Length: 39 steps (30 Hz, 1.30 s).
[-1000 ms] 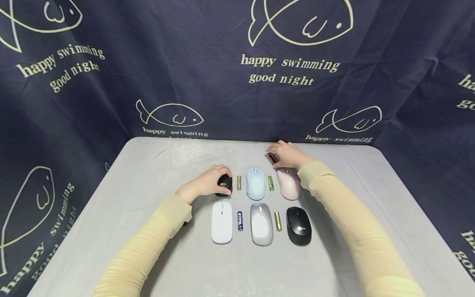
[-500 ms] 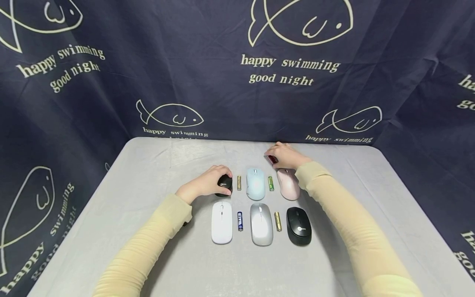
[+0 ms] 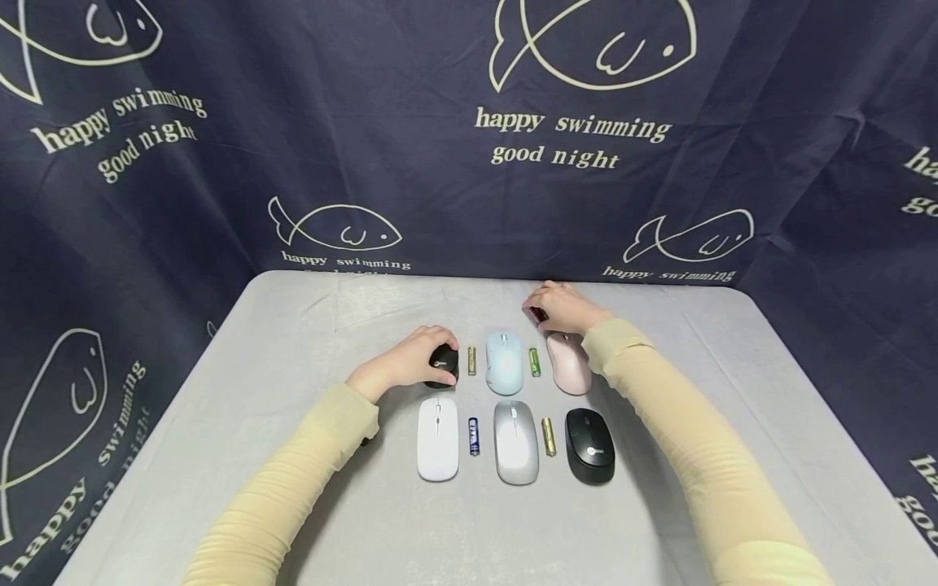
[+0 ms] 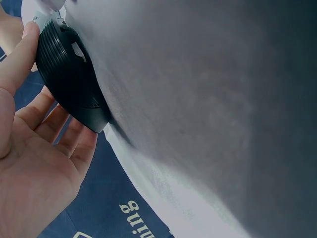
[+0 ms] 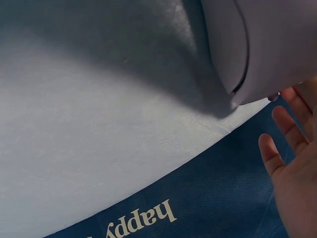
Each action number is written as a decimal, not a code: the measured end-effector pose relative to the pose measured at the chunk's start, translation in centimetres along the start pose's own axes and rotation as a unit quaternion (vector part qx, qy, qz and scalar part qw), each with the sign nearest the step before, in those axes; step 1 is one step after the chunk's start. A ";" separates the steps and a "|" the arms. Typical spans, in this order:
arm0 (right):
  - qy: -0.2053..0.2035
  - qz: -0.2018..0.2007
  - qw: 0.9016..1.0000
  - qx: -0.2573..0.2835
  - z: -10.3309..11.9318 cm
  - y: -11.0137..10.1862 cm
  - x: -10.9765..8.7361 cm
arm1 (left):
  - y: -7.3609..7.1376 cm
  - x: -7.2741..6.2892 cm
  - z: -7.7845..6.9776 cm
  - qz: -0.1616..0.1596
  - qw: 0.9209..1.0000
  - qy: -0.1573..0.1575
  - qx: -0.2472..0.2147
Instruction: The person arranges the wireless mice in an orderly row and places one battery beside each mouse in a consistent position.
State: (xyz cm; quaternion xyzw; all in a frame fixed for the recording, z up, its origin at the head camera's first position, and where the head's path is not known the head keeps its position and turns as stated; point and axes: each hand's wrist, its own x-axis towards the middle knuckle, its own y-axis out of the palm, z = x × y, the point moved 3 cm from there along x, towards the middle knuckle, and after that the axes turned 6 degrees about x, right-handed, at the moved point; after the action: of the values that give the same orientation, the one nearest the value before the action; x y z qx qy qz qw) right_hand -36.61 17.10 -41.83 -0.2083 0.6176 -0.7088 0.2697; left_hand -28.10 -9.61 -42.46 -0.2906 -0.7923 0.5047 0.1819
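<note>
A black computer mouse sits at the left end of the back row, and my left hand grips it with the fingers over its far side and the thumb on the near side. The left wrist view shows the mouse's ribbed side beside the palm. Behind the pink mouse, my right hand pinches a small, shiny dark red object, mostly covered by the fingers. In the right wrist view, the pink mouse's body hides what the fingertips hold; several other fingers are spread.
In the back row lie a gold battery, a light blue mouse and a green battery. The front row has a white mouse, blue battery, silver mouse, gold battery and black mouse.
My right hand has shifted slightly left and toward me with the dark red object, which shows less between the fingers. The left hand stays on the black mouse.
</note>
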 end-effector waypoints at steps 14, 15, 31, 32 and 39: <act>-0.020 -0.017 1.000 -0.001 0.4 -0.6 0.0 | 0.1 0.2 0.1 0.002 1.000 -0.004 0.001; -0.021 -0.019 1.000 -0.001 0.4 -0.6 0.0 | 0.1 0.2 0.1 0.002 1.000 -0.004 0.001; -0.045 -0.052 0.998 -0.014 1.0 -2.1 -1.0 | 0.3 0.0 0.1 -0.001 1.000 0.000 0.007; -0.045 -0.056 0.997 -0.012 1.0 -2.3 -1.2 | 0.3 0.0 0.1 -0.001 1.000 -0.001 0.005; -0.045 -0.062 0.997 -0.008 1.1 -3.5 -1.9 | 0.1 0.0 0.0 -0.001 1.000 -0.004 0.003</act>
State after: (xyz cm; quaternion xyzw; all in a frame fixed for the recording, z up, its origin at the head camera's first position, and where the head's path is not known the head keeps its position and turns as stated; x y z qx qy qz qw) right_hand -34.87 17.77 -38.11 -0.2799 0.5962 -0.7092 0.2513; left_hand -28.07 -9.58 -42.59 -0.2873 -0.7916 0.5082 0.1804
